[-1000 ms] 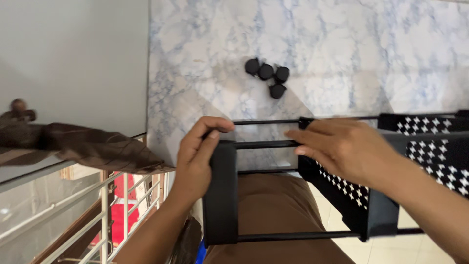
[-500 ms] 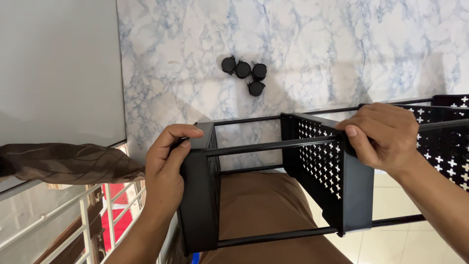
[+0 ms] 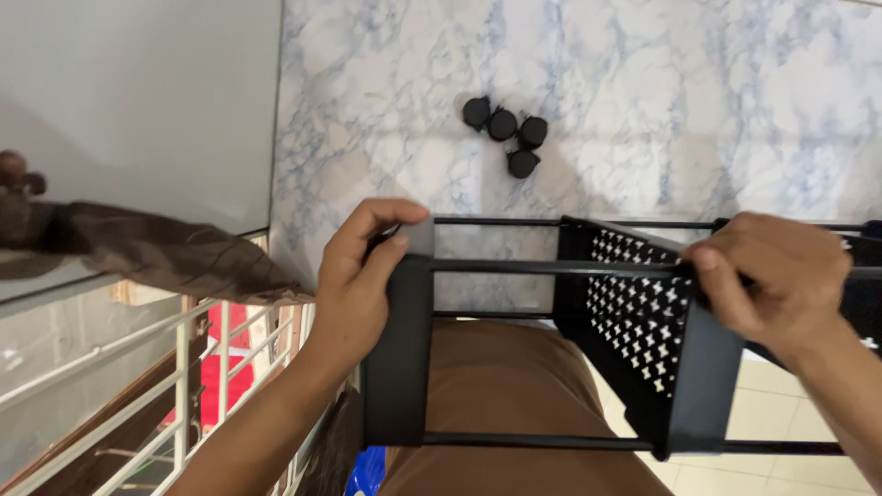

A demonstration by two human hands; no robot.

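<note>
Black rack frame (image 3: 588, 358) held across lap, 6 o'clock of four caster wheels (image 3: 506, 133). Left hand (image 3: 360, 280) fingers wrapped closed on end panel (image 3: 398, 358); right hand (image 3: 776, 276) clamped on perforated basket (image 3: 643, 335). Keep rods parallel, grip steady, slide basket squarely.

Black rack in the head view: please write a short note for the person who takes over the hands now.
Left hand: grips the solid end panel of the black rack at its top corner.
Right hand: grips the top edge of the perforated shelf basket, which sits on the rods.
The rack lies on its side over the lap.
Done: end panel and one basket are on the rods.
Left: four black caster wheels lie loose on the marble floor, not fitted.
</note>
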